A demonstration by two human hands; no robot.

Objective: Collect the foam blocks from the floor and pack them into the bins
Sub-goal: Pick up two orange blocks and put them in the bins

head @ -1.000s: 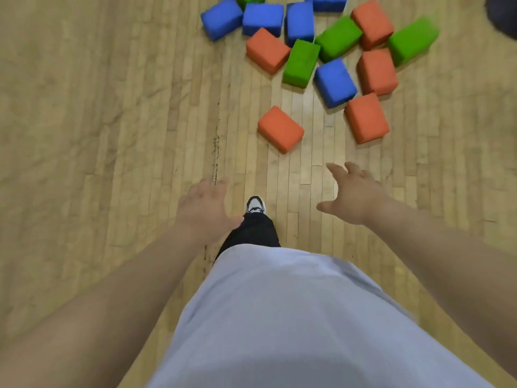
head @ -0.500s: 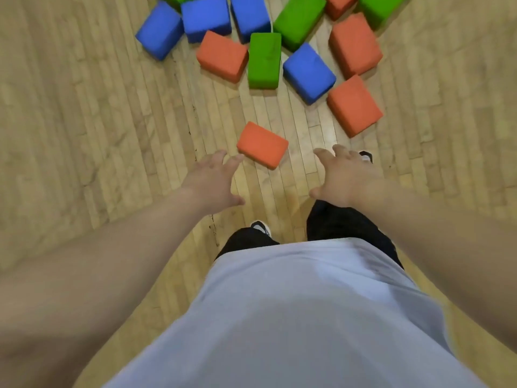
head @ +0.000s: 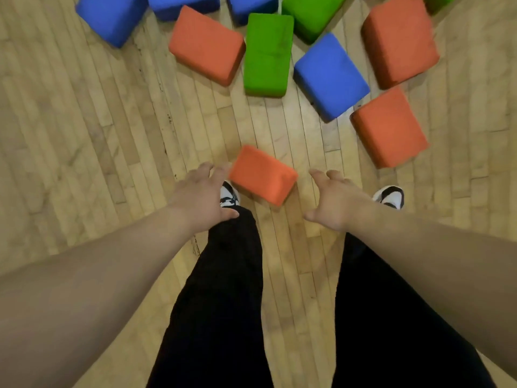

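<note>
Orange foam marks the task's nearest piece: the near orange block (head: pixel 263 175) lies alone on the wooden plank floor (head: pixel 84 121), angled across the boards, between the person's two outstretched hands. The left hand (head: pixel 198 197) has its grip spread and holds nothing. Its fingertips sit at the block's left end, but blur hides whether they touch. The right hand (head: pixel 338 203) hovers just right of the block and clear of it, its grip also spread and empty.

Farther off lies a cluster of ten more blocks. Three are orange, making four in all: the left orange block (head: pixel 207 49), the far-right orange block (head: pixel 400 40) and the right orange block (head: pixel 389 127). Four are blue: the corner blue block (head: pixel 112 15), the second blue block (head: pixel 181 4) and the third blue block (head: pixel 251 7), all cut off by the far edge, and the central blue block (head: pixel 331 77). Three are green: the long green block (head: pixel 267 54), pressed against the left orange one, the tilted green block (head: pixel 310 15) and the far green block (head: pixel 439 1).

Two black-and-white sneakers show, the left sneaker (head: pixel 229 196) just beside the near block and the right sneaker (head: pixel 390 196), both below black trousers (head: pixel 223 303).
</note>
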